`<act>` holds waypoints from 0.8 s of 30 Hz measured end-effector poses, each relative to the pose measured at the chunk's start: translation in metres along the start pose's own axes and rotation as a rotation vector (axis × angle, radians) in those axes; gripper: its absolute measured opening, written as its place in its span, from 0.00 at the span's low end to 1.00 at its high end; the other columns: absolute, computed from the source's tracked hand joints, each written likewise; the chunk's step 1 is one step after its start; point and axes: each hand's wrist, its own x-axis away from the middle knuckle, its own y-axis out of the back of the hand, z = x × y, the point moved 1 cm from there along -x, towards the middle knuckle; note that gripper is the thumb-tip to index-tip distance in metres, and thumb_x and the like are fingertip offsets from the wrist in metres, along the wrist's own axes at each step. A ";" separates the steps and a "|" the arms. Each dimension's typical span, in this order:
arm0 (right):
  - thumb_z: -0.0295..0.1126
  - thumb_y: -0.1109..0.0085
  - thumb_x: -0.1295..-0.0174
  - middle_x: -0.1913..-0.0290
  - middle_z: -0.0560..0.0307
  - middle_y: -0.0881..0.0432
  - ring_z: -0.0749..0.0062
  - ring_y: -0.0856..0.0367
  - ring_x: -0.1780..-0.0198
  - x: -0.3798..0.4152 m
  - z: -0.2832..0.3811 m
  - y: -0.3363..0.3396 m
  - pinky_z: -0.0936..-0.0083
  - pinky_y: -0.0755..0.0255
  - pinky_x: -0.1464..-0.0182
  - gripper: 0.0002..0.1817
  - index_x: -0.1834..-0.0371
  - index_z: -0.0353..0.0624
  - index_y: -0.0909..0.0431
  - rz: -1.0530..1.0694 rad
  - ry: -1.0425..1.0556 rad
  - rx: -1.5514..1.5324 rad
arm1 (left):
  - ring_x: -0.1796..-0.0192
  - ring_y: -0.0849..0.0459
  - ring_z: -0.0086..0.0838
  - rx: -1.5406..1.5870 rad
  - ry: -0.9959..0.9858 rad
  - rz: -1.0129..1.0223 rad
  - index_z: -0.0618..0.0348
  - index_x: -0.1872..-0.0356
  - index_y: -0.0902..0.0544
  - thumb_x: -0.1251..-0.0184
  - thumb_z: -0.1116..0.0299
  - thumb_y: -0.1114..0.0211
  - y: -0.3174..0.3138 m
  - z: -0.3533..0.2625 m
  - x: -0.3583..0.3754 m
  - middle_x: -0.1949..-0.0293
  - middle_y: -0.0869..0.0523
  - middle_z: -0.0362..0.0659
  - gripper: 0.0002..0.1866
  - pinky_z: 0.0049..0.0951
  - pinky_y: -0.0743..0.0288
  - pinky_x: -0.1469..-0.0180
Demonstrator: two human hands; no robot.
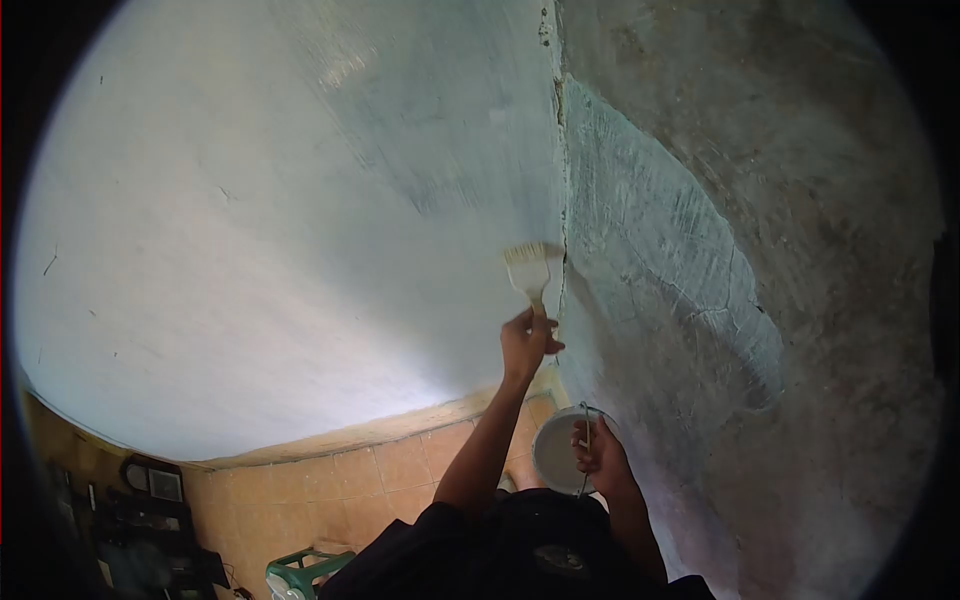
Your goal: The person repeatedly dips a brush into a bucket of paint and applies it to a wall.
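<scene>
My left hand (527,345) is closed around the handle of a wide paintbrush (529,272), its pale bristles pointing up. The bristles lie close against the pale painted wall (260,230), just left of the corner. Lower down, my right hand (599,455) grips the wire handle of a small round bucket (537,447). Part of the bucket is hidden behind that hand. Greyish-white liquid shows inside it. Darker brush streaks run over the upper part of the pale wall.
To the right of the corner rises a rough grey-brown wall (850,280) with a cracked pale patch (650,210). Orange tiles (340,495) cover the floor. A green plastic stool (300,572) stands at the lower left, near dark furniture (150,520).
</scene>
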 end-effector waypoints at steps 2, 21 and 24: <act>0.54 0.59 0.25 0.67 0.61 0.23 0.84 0.38 0.79 0.001 0.000 0.002 0.87 0.49 0.80 0.23 0.49 0.46 0.26 -0.005 0.003 0.008 | 0.77 0.12 0.34 0.208 0.271 0.042 0.79 0.66 0.19 0.27 0.65 0.46 -0.001 0.025 0.011 0.70 0.14 0.54 0.20 0.28 0.18 0.75; 0.55 0.58 0.26 0.67 0.63 0.23 0.84 0.38 0.78 0.000 -0.004 0.000 0.85 0.45 0.77 0.24 0.50 0.46 0.25 -0.053 0.003 0.036 | 0.81 0.16 0.29 0.080 -0.094 -0.010 0.75 0.53 0.20 0.24 0.57 0.44 0.018 -0.077 -0.016 0.74 0.17 0.49 0.23 0.24 0.22 0.80; 0.55 0.59 0.26 0.67 0.63 0.23 0.84 0.38 0.78 -0.002 -0.006 0.002 0.86 0.45 0.77 0.24 0.50 0.46 0.25 -0.042 -0.003 0.032 | 0.80 0.16 0.31 0.212 0.161 -0.010 0.77 0.52 0.22 0.27 0.63 0.43 0.010 0.003 0.010 0.67 0.15 0.52 0.20 0.25 0.20 0.79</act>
